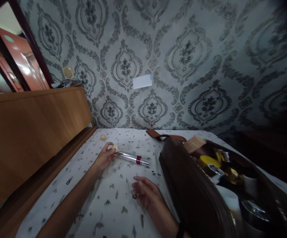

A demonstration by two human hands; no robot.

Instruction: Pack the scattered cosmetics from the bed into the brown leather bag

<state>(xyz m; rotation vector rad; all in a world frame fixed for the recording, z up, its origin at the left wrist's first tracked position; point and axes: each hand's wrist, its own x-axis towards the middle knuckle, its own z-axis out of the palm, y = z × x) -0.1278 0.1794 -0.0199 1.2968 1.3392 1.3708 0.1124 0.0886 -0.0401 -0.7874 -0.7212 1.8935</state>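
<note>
My left hand (105,156) pinches a small cream-coloured piece (115,148) between thumb and fingers, above the bed. A shiny silver tube with a red band (131,157) extends rightward from just beside those fingertips. Whether the fingers also touch the tube, I cannot tell. My right hand (148,195) is over the sheet nearer to me, its fingers loosely curled and apart, holding nothing. A dark brown bag (183,178) stands right of it, open at the top. Inside show a yellow round item (209,161), a gold-capped item (232,174) and several other containers.
A small round cream item (103,137) lies on the patterned bed sheet (118,198) near the wall. The bag's brown strap (154,134) rests behind it. A wooden board (39,122) borders the bed on the left. Patterned wallpaper (150,109) covers the wall ahead.
</note>
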